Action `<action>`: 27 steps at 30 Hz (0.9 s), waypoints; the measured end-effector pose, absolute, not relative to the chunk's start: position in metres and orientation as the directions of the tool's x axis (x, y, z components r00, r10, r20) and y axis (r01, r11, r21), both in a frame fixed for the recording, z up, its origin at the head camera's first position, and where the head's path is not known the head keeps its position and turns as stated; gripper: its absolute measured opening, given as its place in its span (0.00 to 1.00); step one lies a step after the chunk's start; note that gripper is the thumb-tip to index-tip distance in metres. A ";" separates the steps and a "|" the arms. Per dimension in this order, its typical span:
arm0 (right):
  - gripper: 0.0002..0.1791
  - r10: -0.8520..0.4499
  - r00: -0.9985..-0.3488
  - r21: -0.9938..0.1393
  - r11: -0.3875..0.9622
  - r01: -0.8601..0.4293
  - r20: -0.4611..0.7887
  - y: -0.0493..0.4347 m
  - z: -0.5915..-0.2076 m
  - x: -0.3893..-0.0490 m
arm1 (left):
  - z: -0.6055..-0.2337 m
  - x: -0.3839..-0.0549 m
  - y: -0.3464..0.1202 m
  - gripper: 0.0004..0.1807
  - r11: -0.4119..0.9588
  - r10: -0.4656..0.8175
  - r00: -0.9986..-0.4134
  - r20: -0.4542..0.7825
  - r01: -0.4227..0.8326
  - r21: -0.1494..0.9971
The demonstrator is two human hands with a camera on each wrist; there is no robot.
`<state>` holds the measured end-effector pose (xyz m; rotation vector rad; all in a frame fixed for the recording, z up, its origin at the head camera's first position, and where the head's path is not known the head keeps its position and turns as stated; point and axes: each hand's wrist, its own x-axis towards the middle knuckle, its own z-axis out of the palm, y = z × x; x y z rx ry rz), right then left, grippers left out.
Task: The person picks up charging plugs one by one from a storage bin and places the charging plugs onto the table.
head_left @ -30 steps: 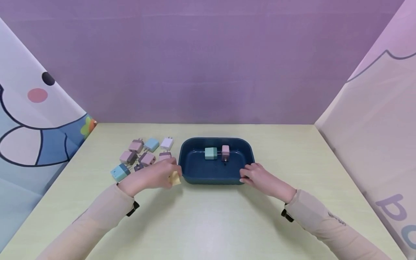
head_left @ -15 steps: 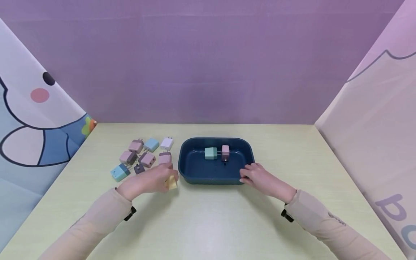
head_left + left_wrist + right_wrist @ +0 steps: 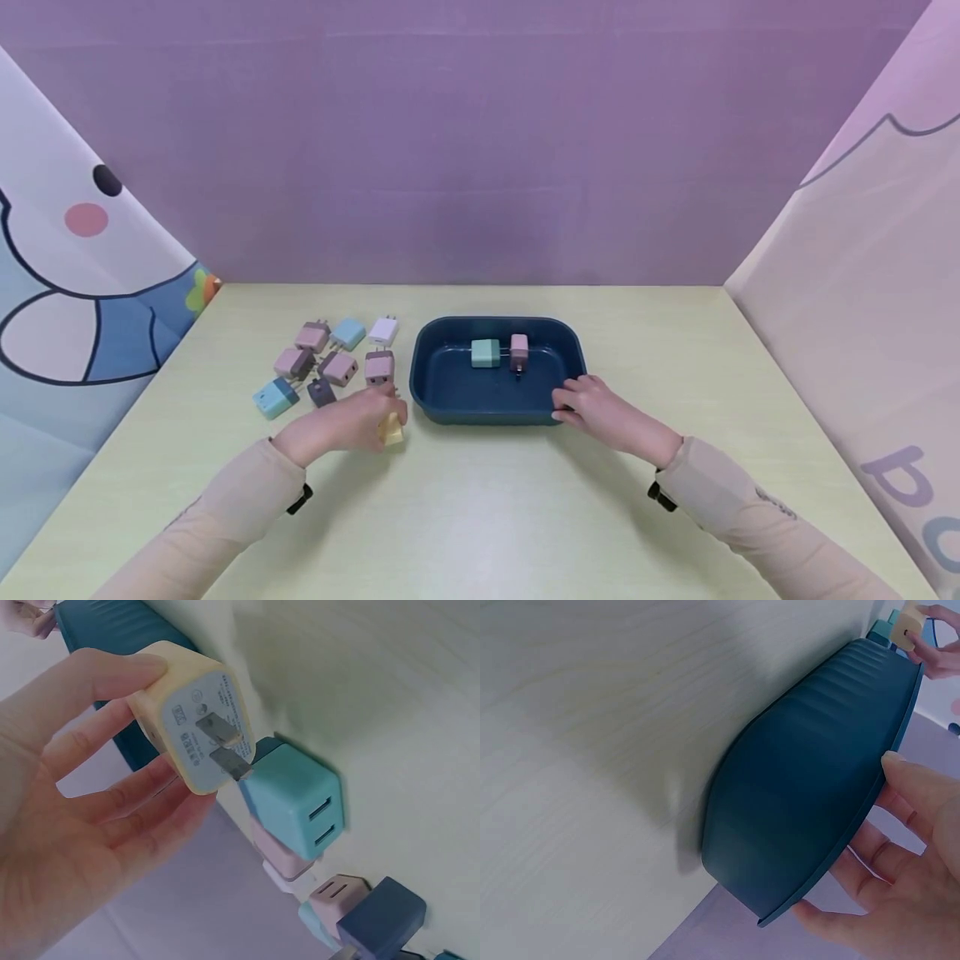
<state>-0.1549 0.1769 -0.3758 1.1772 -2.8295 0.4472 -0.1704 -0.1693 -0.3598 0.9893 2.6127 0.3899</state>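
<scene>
A yellow wall charger (image 3: 199,720) with two flat prongs is pinched between the thumb and fingers of my left hand (image 3: 363,417), just left of the tray. Beside it in the left wrist view stands a teal charger (image 3: 296,799) with two ports, largely hidden by the hand in the head view. My right hand (image 3: 600,412) grips the near right rim of the dark blue tray (image 3: 491,417), thumb outside in the right wrist view. Inside the tray lie a mint green charger (image 3: 485,353) and a pink charger (image 3: 519,347), close together.
Several loose chargers lie left of the tray, among them a light blue one (image 3: 276,398), a dark grey one (image 3: 322,392), a white one (image 3: 384,331) and a pink one (image 3: 379,367). A purple backdrop (image 3: 480,167) rises behind the pale table (image 3: 487,508).
My left hand has moved left and slightly toward me with the yellow charger, away from the tray, uncovering more of the pink and dark grey chargers. The right hand stays on the rim.
</scene>
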 end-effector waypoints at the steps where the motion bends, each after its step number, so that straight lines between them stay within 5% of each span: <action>1: 0.08 -0.686 -0.713 -0.248 0.672 -0.698 0.149 0.177 -0.376 -0.155 | -0.361 -0.171 -0.170 0.19 0.720 0.681 -0.705 -0.199 0.594 0.359; 27: 0.08 -0.694 -0.697 -0.236 0.658 -0.715 0.179 0.177 -0.377 -0.155 | -0.373 -0.175 -0.182 0.17 0.706 0.697 -0.690 -0.195 0.613 0.353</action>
